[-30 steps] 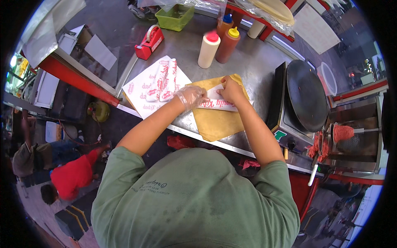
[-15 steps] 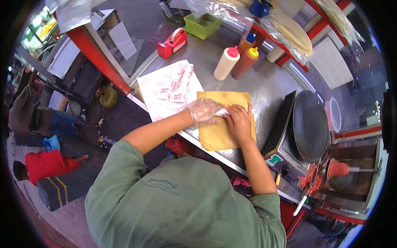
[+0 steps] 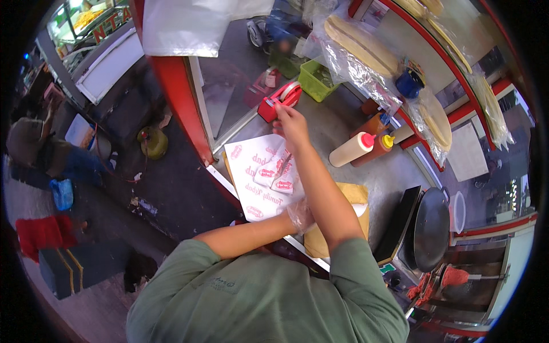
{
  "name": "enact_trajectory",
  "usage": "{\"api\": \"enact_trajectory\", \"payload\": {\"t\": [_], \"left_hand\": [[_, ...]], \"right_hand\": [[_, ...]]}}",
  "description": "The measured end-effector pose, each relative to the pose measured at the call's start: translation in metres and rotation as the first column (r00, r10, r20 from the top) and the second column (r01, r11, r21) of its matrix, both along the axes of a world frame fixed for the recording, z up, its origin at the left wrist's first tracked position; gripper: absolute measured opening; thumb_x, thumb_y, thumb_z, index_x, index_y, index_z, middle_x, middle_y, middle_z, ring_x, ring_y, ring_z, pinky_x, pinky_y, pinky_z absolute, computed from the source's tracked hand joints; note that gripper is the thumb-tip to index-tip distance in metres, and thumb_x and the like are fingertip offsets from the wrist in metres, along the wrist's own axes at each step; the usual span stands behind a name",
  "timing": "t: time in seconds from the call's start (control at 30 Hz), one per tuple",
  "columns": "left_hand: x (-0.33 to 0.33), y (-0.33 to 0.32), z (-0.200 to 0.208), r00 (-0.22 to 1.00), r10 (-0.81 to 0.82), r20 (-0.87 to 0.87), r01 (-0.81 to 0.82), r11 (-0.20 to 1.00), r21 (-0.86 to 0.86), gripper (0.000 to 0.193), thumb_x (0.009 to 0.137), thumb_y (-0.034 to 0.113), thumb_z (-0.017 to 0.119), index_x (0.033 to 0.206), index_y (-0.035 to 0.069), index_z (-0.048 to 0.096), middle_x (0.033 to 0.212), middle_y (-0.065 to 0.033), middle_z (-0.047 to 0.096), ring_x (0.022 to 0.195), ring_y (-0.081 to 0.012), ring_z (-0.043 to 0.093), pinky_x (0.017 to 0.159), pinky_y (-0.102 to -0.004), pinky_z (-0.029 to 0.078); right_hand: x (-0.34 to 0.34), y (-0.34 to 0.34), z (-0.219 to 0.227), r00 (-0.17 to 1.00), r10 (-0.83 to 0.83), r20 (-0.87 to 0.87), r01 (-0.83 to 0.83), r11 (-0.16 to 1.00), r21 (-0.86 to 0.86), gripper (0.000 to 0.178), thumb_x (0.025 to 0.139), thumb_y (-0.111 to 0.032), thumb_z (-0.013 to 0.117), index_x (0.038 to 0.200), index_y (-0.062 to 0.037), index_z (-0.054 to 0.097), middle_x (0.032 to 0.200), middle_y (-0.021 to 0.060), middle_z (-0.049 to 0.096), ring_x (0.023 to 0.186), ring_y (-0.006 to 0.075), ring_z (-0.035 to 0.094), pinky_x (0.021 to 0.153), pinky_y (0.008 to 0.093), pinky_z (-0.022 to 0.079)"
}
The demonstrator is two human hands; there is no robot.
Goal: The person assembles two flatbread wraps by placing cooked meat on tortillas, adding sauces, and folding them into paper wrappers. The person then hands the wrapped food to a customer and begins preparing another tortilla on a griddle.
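Observation:
My bare right hand reaches across to the front end of a red tape dispenser. Its thumb and fingers are pinched together at that end; whatever is between them is too small to make out. My left hand, in a clear plastic glove, rests over the brown board. The right forearm crosses in front and hides its fingers. Part of a white paper-like piece shows on the board, right of that forearm. Printed white paper sheets lie left of the board, with small printed slips on top.
A cream squeeze bottle and a brown-red one stand behind the board. The green basket is beyond the dispenser. At right are a dark pan and meat on a spit. Bagged flatbreads sit on the shelf.
My right hand has left the white piece on the board and moved up and left to the tape dispenser. My left hand stays by the board. The whole view has shifted.

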State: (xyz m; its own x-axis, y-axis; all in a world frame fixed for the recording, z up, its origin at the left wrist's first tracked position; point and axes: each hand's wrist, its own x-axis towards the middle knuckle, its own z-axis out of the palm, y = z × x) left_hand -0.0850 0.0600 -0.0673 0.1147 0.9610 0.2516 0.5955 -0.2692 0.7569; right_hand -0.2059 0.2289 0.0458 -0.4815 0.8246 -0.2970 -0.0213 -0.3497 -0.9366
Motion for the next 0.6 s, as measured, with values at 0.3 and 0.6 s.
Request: {"api": "enact_trajectory", "payload": {"t": [0.3,0.6], "left_hand": [[0.000,-0.016,-0.018,0.923,-0.204,0.325,0.207,0.978,0.026,0.042,0.107,0.028,0.049,0.143,0.006,0.055,0.137,-0.0183,0.060,0.127,-0.0309,0.057,0.106,-0.0443,0.047],[-0.020,-0.002,0.024,0.980,-0.176,-0.093,0.183,0.981,0.070,0.037,0.098,0.024,0.065,0.131,0.007,0.066,0.111,-0.0173,0.071,0.104,-0.0367,0.065,0.091,-0.0476,0.053]], "right_hand": [[-0.066,0.012,-0.097,0.882,-0.444,0.158,0.284,0.768,0.575,0.009,0.086,-0.009,0.080,0.089,-0.0014,0.077,0.075,0.0092,0.070,0.065,0.0170,0.063,0.058,0.0356,0.049],[0.171,-0.121,0.027,0.854,-0.461,0.242,0.209,0.730,0.651,0.019,0.096,-0.018,0.069,0.097,0.0010,0.068,0.073,0.0190,0.067,0.071,0.0274,0.067,0.069,0.0398,0.052]]}}
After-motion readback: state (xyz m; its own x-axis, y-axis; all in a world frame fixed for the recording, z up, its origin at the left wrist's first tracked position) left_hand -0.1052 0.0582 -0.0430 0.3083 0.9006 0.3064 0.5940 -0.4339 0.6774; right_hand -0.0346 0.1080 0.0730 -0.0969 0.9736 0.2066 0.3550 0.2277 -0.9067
